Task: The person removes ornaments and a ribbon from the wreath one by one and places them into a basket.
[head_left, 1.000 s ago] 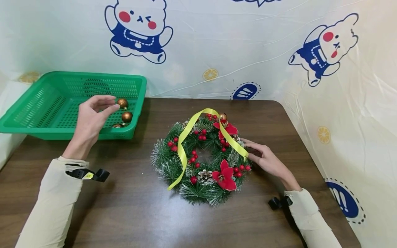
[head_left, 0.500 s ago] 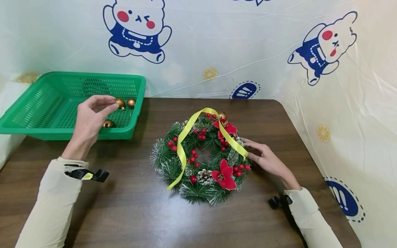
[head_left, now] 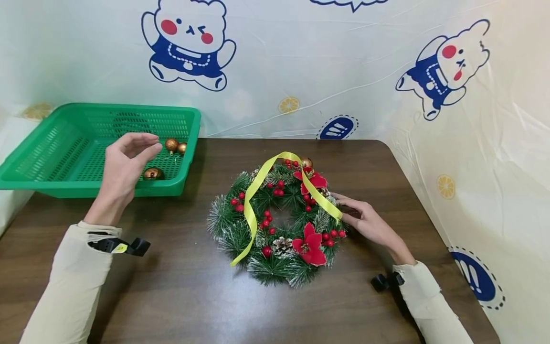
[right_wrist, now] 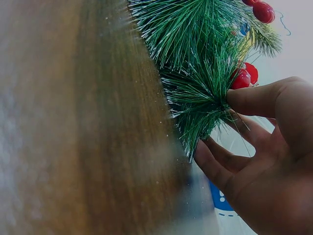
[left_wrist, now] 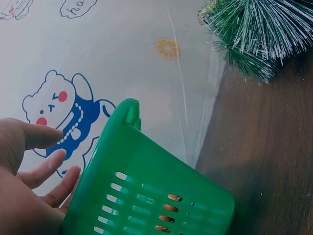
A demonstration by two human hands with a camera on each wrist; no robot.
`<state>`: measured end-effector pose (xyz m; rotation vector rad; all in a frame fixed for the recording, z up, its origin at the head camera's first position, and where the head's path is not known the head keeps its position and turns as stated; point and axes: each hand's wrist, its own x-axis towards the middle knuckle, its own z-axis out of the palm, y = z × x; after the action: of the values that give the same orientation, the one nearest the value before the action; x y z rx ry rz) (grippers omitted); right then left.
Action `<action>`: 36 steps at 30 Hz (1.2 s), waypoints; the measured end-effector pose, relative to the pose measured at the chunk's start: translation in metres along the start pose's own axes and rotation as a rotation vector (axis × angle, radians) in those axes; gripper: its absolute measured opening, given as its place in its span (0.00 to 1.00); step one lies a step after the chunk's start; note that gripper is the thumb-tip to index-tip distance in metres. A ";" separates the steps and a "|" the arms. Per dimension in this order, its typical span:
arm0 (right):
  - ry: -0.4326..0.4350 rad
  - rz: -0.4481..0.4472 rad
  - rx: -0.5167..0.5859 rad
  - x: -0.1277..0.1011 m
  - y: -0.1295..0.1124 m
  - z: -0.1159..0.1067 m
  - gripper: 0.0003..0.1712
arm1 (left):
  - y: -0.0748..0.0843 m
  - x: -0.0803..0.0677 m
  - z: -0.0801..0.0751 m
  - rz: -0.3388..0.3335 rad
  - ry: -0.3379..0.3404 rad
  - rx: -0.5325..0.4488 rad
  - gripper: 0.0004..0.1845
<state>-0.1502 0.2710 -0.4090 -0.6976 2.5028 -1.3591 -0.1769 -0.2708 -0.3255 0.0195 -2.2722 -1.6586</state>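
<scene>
Fingers (head_left: 148, 152) of the left hand (head_left: 124, 165) hang relaxed and empty over the near edge of the green basket (head_left: 56, 143), where three copper baubles (head_left: 172, 144) lie, while the right hand (head_left: 365, 220) pinches the right edge of the wreath (head_left: 277, 222), which lies flat mid-bench (head_left: 193, 296).
</scene>
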 end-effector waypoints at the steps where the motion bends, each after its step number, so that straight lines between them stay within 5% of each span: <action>1: -0.002 0.000 -0.002 0.000 -0.001 0.000 0.21 | 0.000 -0.001 -0.001 0.000 0.002 -0.016 0.19; 13: -0.007 -0.017 -0.019 0.012 -0.007 -0.006 0.20 | 0.004 -0.004 0.004 0.008 -0.011 -0.209 0.18; 24: -0.017 -0.003 -0.010 0.015 -0.011 -0.007 0.19 | 0.010 -0.005 0.015 0.031 -0.065 -0.074 0.17; 36: -0.001 -0.004 0.014 0.006 -0.003 0.004 0.19 | 0.025 -0.001 0.054 0.078 -0.207 -0.067 0.16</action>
<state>-0.1527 0.2635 -0.4088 -0.7008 2.4906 -1.3760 -0.1859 -0.2129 -0.3168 -0.2655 -2.3292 -1.7667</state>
